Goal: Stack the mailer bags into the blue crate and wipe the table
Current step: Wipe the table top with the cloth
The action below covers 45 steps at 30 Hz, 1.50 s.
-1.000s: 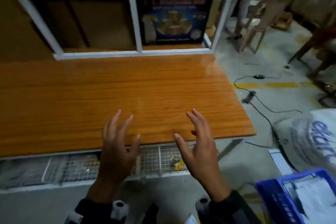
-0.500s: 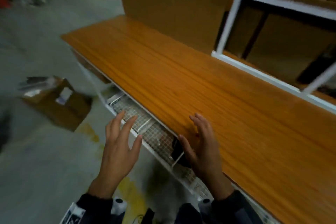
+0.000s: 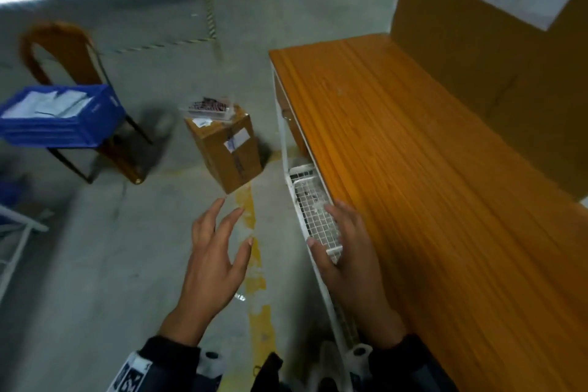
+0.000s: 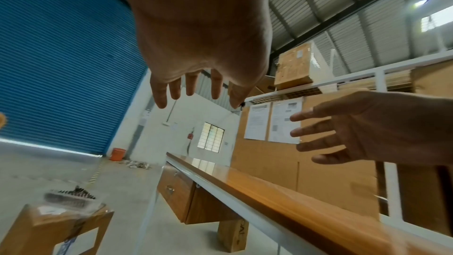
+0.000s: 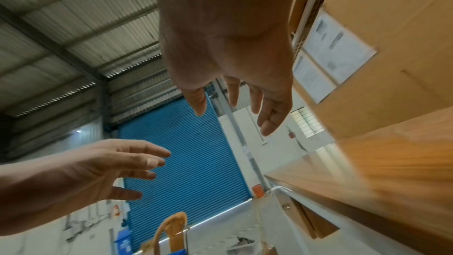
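From the head view, the left hand (image 3: 213, 261) hangs over the floor with fingers spread and nothing in it. The right hand (image 3: 346, 251) is likewise released, fingers straight, over the desk (image 3: 413, 169) edge and the wire basket (image 3: 313, 210) under it. Well to the left of the left hand, the blue crate (image 3: 60, 116) sits on a chair (image 3: 60, 51), with pale mailer bags (image 3: 47, 103) inside. Ahead of the left hand stands a taped cardboard box (image 3: 226, 149); its label is too blurred to read.

In the left wrist view, the left hand (image 4: 203, 49) shows its fingers extended and apart, with the right hand (image 4: 363, 129) beside it. Papers (image 4: 272, 121) pinned beyond are illegible.

In the right wrist view, the right hand (image 5: 232, 49) is relaxed and empty; the left hand (image 5: 81, 174) is spread before a blue shutter (image 5: 188, 162)
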Available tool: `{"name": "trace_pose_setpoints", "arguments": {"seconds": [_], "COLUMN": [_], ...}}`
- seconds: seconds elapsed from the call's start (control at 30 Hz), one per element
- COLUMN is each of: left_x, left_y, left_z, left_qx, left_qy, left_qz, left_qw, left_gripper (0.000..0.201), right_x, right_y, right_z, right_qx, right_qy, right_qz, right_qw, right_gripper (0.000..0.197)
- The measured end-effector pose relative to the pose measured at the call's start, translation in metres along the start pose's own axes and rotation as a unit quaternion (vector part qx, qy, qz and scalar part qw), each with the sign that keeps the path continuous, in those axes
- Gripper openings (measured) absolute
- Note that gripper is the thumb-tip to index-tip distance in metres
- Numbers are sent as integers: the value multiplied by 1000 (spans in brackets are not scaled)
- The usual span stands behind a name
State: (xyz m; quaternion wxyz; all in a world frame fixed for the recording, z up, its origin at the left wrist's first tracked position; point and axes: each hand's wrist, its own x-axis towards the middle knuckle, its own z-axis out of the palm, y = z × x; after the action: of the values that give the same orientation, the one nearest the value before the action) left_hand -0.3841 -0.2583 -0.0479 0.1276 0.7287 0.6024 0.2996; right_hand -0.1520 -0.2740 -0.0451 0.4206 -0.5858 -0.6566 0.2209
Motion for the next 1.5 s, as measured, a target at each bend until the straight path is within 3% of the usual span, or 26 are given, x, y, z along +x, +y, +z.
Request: {"name": "trace_pose_setpoints", "arguments": {"seconds": [0.27,0.63,0.9,1.13,1.37,1.5], "left_x": [86,253,380,502,640,700], "left_y": [-50,-220,-316,-390,-473,-520], "left_z": [8,-18,-57,-50,3,40], "left_qx": [7,7,26,38,39,-25], "left_qy": [16,16,-8,-48,-128,-150], "left_qz": [-87,-123,-117,-117,-159,-256], "left_qw": [996,992,993,991,978,955], "left_gripper": [55,56,51,52,45,27], "right_x": [121,310,433,548,688,751], "right_y": [14,9,-11,22,70,111], "right_z": [63,229,321,390,469,525], "right_qx": [5,-20,-3,-28,-3,-24], "right_qy": [-54,-106,-83,-65,-170,-267], "right_qz": [16,-16,-49,-79,35,120], "right_qw": [998,994,995,994,985,956], "right_gripper": [60,61,59,56,41,28]}}
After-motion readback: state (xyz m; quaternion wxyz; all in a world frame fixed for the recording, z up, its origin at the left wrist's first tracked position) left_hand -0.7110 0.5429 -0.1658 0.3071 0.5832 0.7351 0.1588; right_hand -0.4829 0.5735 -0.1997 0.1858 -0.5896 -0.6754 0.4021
